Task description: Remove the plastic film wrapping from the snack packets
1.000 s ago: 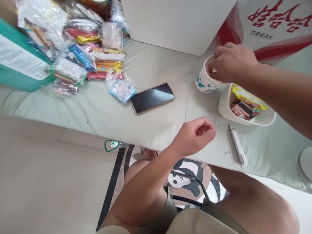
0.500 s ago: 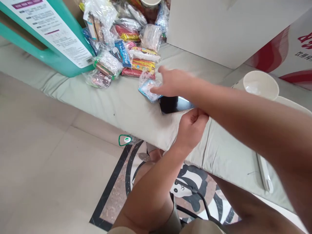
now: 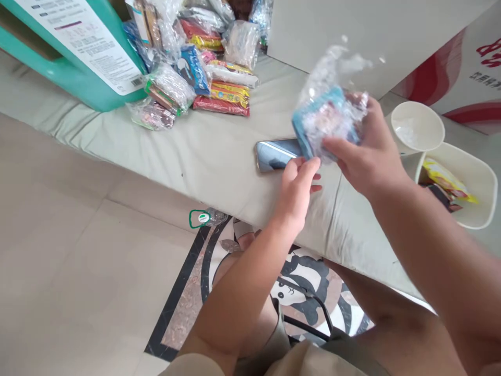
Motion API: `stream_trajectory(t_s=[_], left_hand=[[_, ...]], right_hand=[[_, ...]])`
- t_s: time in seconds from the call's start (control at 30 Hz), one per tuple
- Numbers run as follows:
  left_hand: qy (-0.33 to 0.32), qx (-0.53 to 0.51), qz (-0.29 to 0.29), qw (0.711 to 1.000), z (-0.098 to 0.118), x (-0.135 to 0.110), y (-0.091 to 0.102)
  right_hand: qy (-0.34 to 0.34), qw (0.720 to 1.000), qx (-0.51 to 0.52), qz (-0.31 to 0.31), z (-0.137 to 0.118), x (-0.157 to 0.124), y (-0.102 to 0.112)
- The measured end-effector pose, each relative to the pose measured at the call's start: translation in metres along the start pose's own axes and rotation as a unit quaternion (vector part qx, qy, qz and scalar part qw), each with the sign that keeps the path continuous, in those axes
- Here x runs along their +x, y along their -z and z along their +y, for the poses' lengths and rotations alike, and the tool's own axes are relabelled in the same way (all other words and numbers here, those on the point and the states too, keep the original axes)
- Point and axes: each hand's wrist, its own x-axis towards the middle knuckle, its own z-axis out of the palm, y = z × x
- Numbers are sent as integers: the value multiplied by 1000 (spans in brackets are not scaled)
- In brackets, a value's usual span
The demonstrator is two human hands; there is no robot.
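My right hand (image 3: pixel 376 151) is closed around a blue-edged packet in clear crinkled plastic (image 3: pixel 326 117), raised above the cloth and blurred by motion. Its thumb lies across the packet's front. Just below the packet's lower corner is my left hand (image 3: pixel 295 193), fingers apart and partly extended; whether they touch the packet I cannot tell. A smartphone (image 3: pixel 276 155) lies screen up on the cloth beside the left fingertips, its right end hidden by the hand and packet. Several wrapped snacks, among them a yellow-and-red bar (image 3: pixel 230 94), are heaped farther back.
A large teal jug (image 3: pixel 84 83) with a white label stands at left. To the right are a white cup (image 3: pixel 418 125) and a white bin (image 3: pixel 487 183) holding wrappers, with a red-and-white carton (image 3: pixel 450 86) behind. Pale cloth (image 3: pixel 219 167) covers the long surface, whose front edge drops to the floor.
My right hand has picked up the blue-edged packet from beside the phone and brought it right and toward me. My left hand's curled fingers have opened near it.
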Motion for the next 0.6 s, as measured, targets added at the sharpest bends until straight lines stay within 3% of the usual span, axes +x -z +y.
stream_trajectory(t_s=[0.1,0.17,0.23,0.3,0.37,0.43,0.5,0.6], left_hand=[[46,69,-163,983,-9,-1,-6],[63,154,-214,963,-19,-1,-12],[63,210,-209,953,-32,0,-19],[64,229,-190,952,-46,2,-27],[66,227,-178,955,-58,6,-34],[65,223,-149,961,-67,9,-40],[54,230,-103,966,-72,11,-46],[21,247,-73,966,-77,12,-50]], right_hand=[[-84,991,90,46,24,-70,29],[-146,984,73,71,31,-115,52],[-232,966,12,117,38,-154,76],[-317,929,-91,167,48,-186,96],[-366,896,-192,163,62,-210,106],[-368,889,-252,106,76,-225,109],[-338,899,-272,55,87,-233,107],[-294,913,-276,59,93,-237,109]])
